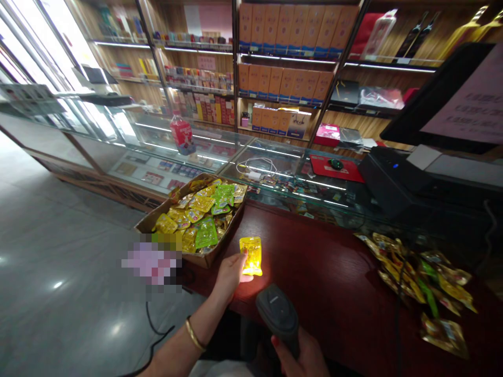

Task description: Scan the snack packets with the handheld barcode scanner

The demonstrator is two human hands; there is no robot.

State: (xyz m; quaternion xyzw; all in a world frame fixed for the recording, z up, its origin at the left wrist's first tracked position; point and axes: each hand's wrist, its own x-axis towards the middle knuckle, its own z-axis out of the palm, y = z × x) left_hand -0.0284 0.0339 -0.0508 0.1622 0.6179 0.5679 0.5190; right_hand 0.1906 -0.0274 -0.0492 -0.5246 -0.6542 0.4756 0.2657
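Note:
My left hand [231,273] pinches a yellow snack packet [251,254] by its left side, above the dark red tabletop. Bright light falls on the packet's lower part. In my right hand [301,356] is a dark handheld barcode scanner [278,309], its head pointing toward the packet. Beyond my left hand stands a cardboard box [226,235] filled with yellow and green packets [206,232]. At the right of the tabletop lies a loose pile of gold, yellow and green packets [420,285].
A glass display counter [220,141] runs behind the tabletop, with a red bottle-shaped pack [182,133], a white cable [257,167] and a mouse [336,164] on a red mat. A monitor [444,99] stands at the right. Shelves with orange boxes [294,29] line the back wall.

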